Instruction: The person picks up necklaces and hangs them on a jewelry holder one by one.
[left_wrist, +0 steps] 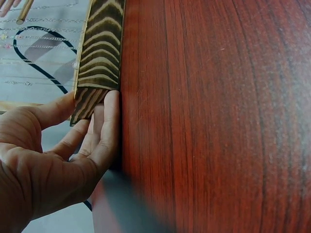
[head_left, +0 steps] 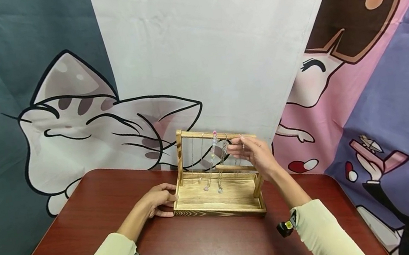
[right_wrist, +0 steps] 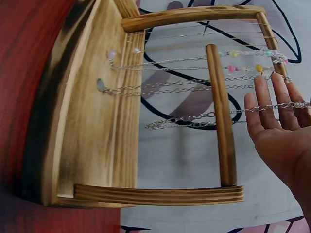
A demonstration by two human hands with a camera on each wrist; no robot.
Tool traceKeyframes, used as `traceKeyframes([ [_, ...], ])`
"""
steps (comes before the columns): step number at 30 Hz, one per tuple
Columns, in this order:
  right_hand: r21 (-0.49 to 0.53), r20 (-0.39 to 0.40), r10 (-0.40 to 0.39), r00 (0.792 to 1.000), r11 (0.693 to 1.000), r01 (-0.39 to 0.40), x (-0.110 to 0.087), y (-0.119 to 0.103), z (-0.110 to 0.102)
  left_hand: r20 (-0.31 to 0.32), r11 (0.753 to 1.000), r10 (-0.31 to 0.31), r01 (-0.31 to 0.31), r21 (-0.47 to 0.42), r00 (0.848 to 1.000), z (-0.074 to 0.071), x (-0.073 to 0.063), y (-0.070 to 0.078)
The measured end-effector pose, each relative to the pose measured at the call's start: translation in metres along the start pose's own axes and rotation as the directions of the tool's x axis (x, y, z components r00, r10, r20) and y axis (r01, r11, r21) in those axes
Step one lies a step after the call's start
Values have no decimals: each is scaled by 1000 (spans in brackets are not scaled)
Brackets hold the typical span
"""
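A wooden jewelry stand (head_left: 216, 208) with a shallow tray base stands on the table, several necklaces hanging from its top bar. My left hand (head_left: 161, 201) grips the tray's left front corner; in the left wrist view its thumb lies on the tray's edge and its fingers wrap the end. At the stand's right side is my right hand (head_left: 252, 150), its fingers fairly straight. A silver chain (right_wrist: 278, 106) crosses in front of those fingers in the right wrist view; the thumb is hidden there. Left of this hand hangs a beaded necklace (head_left: 212, 144) with pastel beads.
The stand has a lower crossbar (right_wrist: 219, 116) behind the necklaces. Below it all lies a reddish-brown table (head_left: 191, 253). A cloth backdrop (head_left: 224, 45) with cartoon figures hangs close behind the stand.
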State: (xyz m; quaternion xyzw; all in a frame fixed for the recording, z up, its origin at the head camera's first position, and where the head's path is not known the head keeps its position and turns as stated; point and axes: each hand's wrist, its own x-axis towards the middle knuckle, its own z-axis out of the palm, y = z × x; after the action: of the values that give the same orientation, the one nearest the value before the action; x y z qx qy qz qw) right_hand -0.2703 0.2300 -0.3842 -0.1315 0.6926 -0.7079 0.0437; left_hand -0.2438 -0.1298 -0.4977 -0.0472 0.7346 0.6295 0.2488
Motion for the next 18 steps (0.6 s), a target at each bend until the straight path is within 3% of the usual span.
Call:
traceKeyframes([
  [18, -262, -85, -1, 996, 965, -21, -13, 10, -5, -11, 1000, 5, -5, 13, 1000, 1, -1, 0],
])
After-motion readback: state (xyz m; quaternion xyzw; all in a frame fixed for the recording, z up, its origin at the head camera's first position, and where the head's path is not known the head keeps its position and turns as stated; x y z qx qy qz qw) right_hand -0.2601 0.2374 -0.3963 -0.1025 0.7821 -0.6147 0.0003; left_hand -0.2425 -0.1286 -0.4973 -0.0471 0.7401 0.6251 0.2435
